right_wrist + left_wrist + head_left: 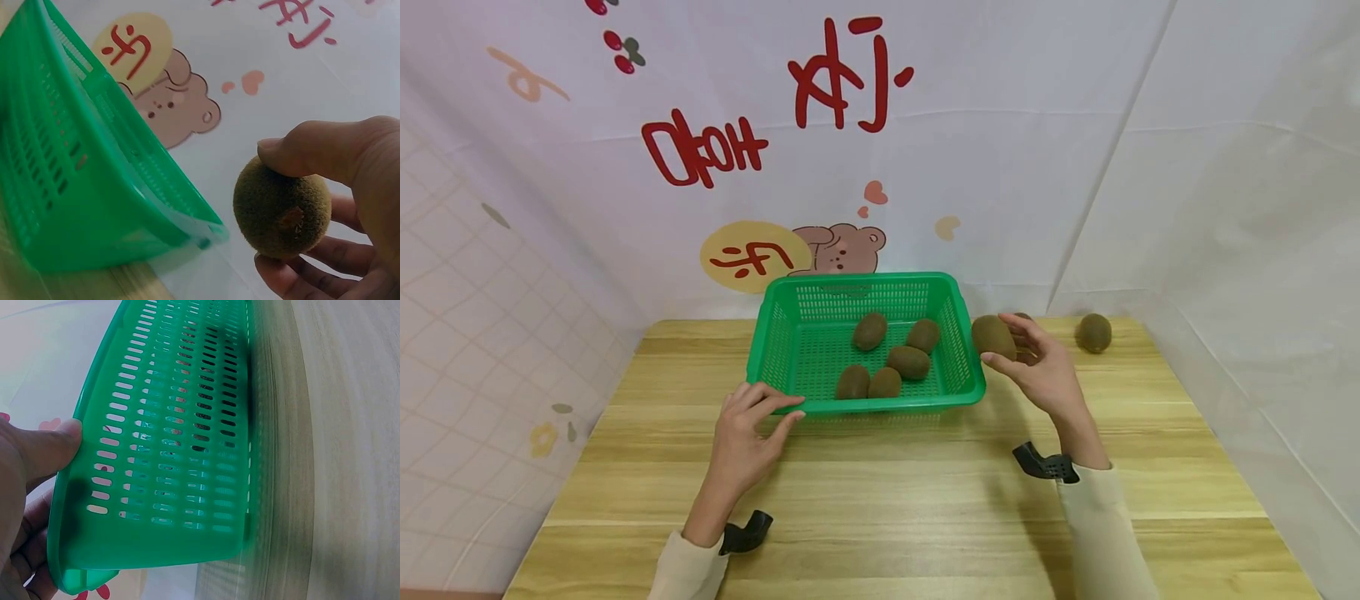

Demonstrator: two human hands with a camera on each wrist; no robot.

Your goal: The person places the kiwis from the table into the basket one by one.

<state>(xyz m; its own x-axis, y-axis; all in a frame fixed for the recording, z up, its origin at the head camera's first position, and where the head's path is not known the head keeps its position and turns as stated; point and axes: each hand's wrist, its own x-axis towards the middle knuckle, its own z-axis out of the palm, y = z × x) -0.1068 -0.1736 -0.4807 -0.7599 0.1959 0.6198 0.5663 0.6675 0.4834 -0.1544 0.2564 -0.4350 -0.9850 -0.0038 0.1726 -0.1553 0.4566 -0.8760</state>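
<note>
A green plastic basket (867,407) with slotted walls stands on the table, with several brown kiwis (908,363) lying loose on its floor. My left hand (748,433) pinches the basket's near rim by its left corner; in the left wrist view the thumb (53,447) presses the rim from outside. Just off the basket's right side, my right hand (1037,367) holds a kiwi (281,209) between thumb and fingertips. The right wrist view shows that kiwi in the air at about rim height, with a small scar on its skin.
Another kiwi (1093,333) rests on the wooden table (880,508) at the back right. One more kiwi (1023,316) peeks out behind my right hand, mostly hidden. A printed white cloth (1000,150) hangs behind the table, close to the basket's far side.
</note>
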